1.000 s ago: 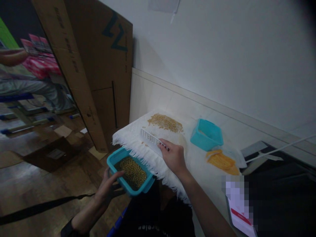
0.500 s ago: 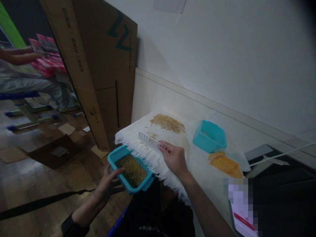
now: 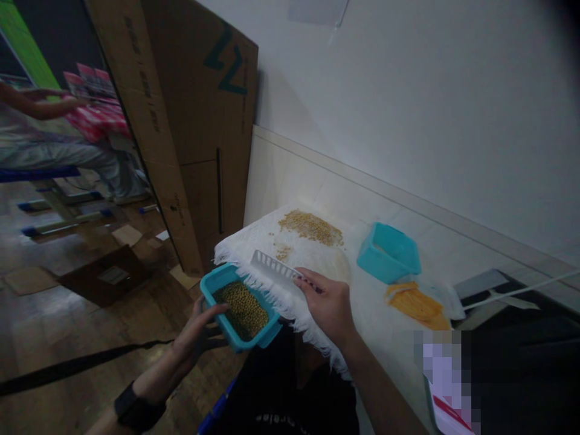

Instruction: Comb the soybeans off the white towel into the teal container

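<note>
My left hand (image 3: 199, 329) grips the near left side of a teal plastic tub (image 3: 211, 284), thumb over its rim. Yellow-green beans (image 3: 244, 305) lie in the tub, which is held at the fringed edge of a white cloth (image 3: 312, 272). In my right hand (image 3: 328, 302) is the end of a long white slotted plastic strip (image 3: 274, 266), its far end above the cloth's edge beside the tub. Beyond the strip, a few loose beans (image 3: 283, 251) are scattered near a larger pile of pale beans (image 3: 312, 226).
Another teal tub (image 3: 389, 251) stands on the right of the table, with yellow-orange cloth or gloves (image 3: 414, 302) beside it. A tall cardboard box (image 3: 199, 121) rises at the left. A phone-like device (image 3: 446, 417) lies at lower right. Another person sits at far left.
My right hand has drawn the strip slightly toward me, away from the loose beans and nearer the cloth's fringe. My left hand still holds the tub in about the same place.
</note>
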`<state>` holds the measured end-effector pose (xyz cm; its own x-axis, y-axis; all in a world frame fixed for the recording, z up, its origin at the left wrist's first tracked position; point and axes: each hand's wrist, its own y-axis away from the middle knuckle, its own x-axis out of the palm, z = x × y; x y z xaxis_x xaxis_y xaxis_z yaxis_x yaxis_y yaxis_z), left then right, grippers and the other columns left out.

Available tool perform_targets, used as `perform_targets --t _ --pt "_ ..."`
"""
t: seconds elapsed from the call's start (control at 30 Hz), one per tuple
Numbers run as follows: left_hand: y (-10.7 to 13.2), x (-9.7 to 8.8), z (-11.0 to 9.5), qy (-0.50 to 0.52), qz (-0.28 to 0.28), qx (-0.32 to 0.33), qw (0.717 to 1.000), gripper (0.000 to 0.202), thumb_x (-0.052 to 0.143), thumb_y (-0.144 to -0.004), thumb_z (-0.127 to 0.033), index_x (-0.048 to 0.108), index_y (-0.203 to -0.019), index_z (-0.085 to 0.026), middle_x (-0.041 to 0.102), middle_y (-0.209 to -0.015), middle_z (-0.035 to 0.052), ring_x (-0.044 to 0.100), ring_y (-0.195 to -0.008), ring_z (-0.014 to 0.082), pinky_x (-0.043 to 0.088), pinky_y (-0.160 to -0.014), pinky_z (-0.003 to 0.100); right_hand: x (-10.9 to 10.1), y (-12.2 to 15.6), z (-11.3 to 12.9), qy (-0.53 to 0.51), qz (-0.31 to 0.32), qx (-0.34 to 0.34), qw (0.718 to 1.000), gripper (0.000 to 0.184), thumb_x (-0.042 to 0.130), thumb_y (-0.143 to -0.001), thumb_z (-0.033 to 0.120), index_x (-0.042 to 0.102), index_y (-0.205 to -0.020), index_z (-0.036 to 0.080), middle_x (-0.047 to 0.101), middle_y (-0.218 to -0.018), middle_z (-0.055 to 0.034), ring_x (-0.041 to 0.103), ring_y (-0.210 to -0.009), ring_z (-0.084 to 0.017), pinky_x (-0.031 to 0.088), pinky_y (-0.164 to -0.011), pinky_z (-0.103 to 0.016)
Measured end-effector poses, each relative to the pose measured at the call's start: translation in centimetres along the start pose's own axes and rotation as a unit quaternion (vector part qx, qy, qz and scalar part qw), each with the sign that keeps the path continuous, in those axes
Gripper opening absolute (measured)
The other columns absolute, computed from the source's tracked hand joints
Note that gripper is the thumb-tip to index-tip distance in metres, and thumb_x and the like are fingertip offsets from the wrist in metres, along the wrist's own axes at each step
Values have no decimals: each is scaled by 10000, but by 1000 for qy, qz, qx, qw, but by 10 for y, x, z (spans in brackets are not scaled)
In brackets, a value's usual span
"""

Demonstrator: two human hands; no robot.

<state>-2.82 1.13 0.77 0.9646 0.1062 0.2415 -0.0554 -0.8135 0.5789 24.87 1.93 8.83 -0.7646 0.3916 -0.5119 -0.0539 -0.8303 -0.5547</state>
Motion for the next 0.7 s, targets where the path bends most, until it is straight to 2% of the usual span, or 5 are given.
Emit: perform_targets --t 0.2,0.37,0.53,0.7 --pt "1 2 1 6 2 -9 1000 870 870 -805 -454 385 -1519 -348 718 -1206 120 809 -862 329 665 -768 496 -9 -16 -23 46 -69 44 996 209 733 -912 244 908 -1024 267 883 -968 -43 857 -780 -267 705 -756 -338" --pt "2 5 2 8 -7 -17 1000 950 896 -774 -455 365 -1554 -352 723 -1179 116 801 -822 303 663 -801 521 1 -23 -32 50 -52 37 997 224 733 -892 212 906 -1007 295 882 -1010 -22 859 -810 -256 699 -785 -331" --pt "5 7 2 6 -4 -20 1000 843 859 -817 -433 398 -1519 -356 720 -1194 114 808 -833 307 670 -793 523 4 -23 -29 38 -37 34 998 226 740 -889 195 904 -1009 294 882 -1020 -21 865 -886 -265 698 -806 -323" --pt "6 7 2 3 -3 -21 1000 803 841 -835 -431 407 -1505 -346 711 -1179 107 800 -827 297 670 -786 510 4 -24 -29 36 -34 31 998 228 725 -911 197 903 -1017 291 883 -1003 -20 865 -854 -258 696 -797 -317"
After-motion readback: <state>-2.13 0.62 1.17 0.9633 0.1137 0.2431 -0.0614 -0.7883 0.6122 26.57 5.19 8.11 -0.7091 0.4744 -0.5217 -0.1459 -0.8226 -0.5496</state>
